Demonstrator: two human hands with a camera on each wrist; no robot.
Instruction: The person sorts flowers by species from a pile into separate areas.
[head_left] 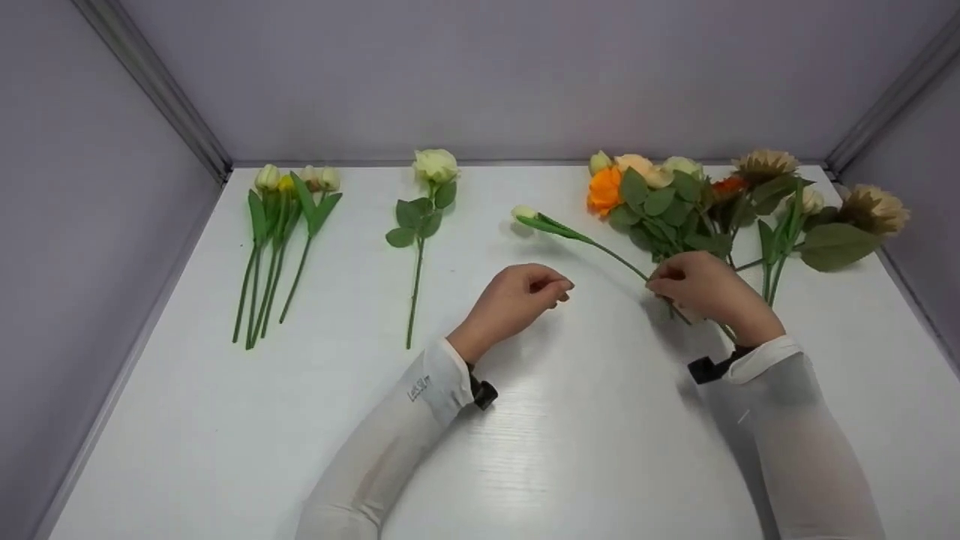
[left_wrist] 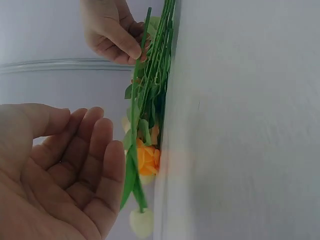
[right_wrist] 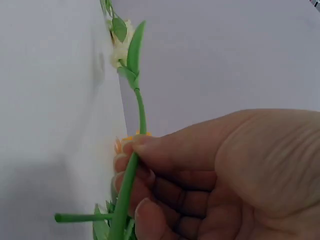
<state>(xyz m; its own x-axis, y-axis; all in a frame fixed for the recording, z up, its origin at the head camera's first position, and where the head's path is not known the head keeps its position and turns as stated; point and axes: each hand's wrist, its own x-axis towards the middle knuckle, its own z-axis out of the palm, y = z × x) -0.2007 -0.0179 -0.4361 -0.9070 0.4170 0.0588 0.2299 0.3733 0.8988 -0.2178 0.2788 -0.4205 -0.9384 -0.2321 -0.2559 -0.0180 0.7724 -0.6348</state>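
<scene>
My right hand [head_left: 705,289] pinches the green stem of a white tulip [head_left: 525,213] between thumb and fingers. The tulip's bloom points to the left, and its stem [right_wrist: 128,185] runs up past the thumb in the right wrist view. To the left, my left hand [head_left: 521,300] holds nothing, its fingers loosely bent over the table. In the left wrist view its palm [left_wrist: 60,185] shows bare, with the tulip's leaves beyond the fingertips. Just behind the right hand lies a pile of mixed flowers, among them an orange flower [head_left: 604,190] and brownish sunflowers [head_left: 874,210].
On the white table [head_left: 480,465], several tulips [head_left: 268,178] lie together at the back left. A single pale rose [head_left: 435,166] lies at the back middle, stem toward me. Grey walls [head_left: 495,75] enclose the table at the back and sides.
</scene>
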